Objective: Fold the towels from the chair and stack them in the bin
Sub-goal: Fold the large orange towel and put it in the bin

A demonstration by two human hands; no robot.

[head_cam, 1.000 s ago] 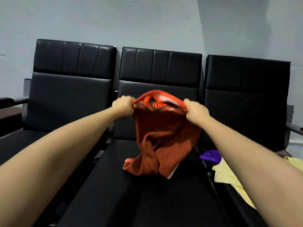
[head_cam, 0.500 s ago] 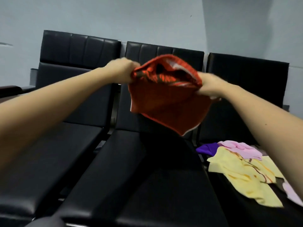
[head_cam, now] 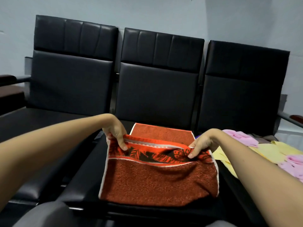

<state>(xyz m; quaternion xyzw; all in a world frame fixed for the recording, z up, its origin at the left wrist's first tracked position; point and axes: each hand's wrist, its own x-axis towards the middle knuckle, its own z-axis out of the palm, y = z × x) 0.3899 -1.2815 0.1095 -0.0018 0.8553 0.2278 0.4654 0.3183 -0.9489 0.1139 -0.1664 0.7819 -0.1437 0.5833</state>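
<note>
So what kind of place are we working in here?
Likely a waiting room or lobby: three linked black padded seats with an armrest, set against a plain pale wall.

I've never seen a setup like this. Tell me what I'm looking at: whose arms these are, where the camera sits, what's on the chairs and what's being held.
There is no machine here: these are a person's two bare arms. The only camera is worn on that person's head and looks forward and down, so the arms reach in from the bottom corners. Ahead stand three black chairs in a row. A red towel lies on the seat of the middle chair. The left hand and the right hand each pinch its leaf-patterned band, one near each end. On the right chair lie a yellow towel and pink towels, unfolded. No bin shows in this view.
</note>
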